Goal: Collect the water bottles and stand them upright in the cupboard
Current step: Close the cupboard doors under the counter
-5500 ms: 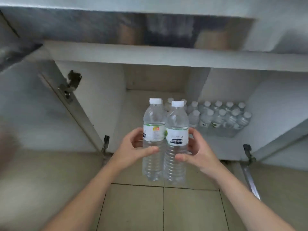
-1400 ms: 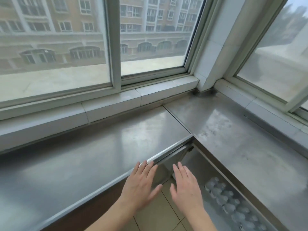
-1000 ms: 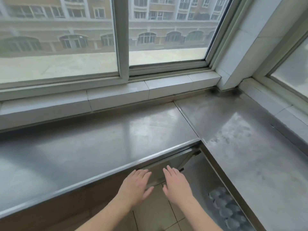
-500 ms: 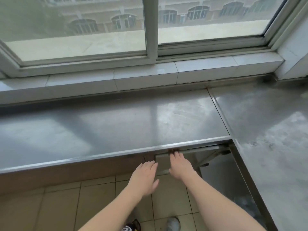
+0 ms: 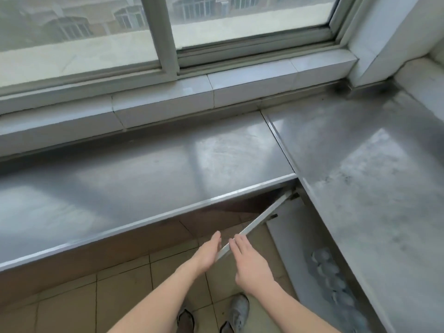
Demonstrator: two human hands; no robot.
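Note:
I look down from standing height. Several clear water bottles point(image 5: 329, 272) with white caps stand upright in the open cupboard point(image 5: 295, 248) below the right steel counter, seen blurred from above. The cupboard door point(image 5: 254, 224) swings out edge-on between my hands. My left hand point(image 5: 207, 254) lies with straight fingers against the door's left face near its free edge. My right hand point(image 5: 249, 263) lies with fingers extended on the door's right side. Neither hand holds a bottle.
A steel counter point(image 5: 144, 179) runs along the window point(image 5: 168, 32) and meets a second counter point(image 5: 374, 183) at the right corner. A tiled sill point(image 5: 216, 92) lies behind. Beige floor tiles and my shoes point(image 5: 236, 311) are below.
I set down the two bottles and stood up. Since half a second ago the view swung right, and the door now stands edge-on between my hands, which have moved onto either side of it.

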